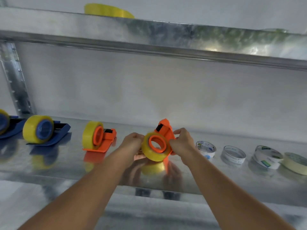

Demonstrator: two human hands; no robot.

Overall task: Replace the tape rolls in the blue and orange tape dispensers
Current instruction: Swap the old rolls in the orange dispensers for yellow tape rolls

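Both hands hold one orange tape dispenser (164, 130) tilted up above the metal shelf (66, 165), near its middle. The left hand (132, 140) grips the left edge of the yellow tape roll (153, 151) that sits on the dispenser's orange hub, its fingers curled round the roll's rim. The right hand (181, 141) pinches the dispenser body on the right side, thumb and fingers closed on the orange plastic just beside the roll. The roll faces the camera, lying between the two hands.

To the left, a second orange dispenser (99, 138) carrying a yellow roll stands on the shelf, apart from the hands. Farther left stand a blue dispenser (45, 131) with a yellow roll and another blue one (8, 127), cut off by the frame edge. To the right of the hands lie three near-empty tape cores (233, 154) and a pale tape roll (294, 162) in a row. On the upper shelf rests a flat yellow roll (108, 11).
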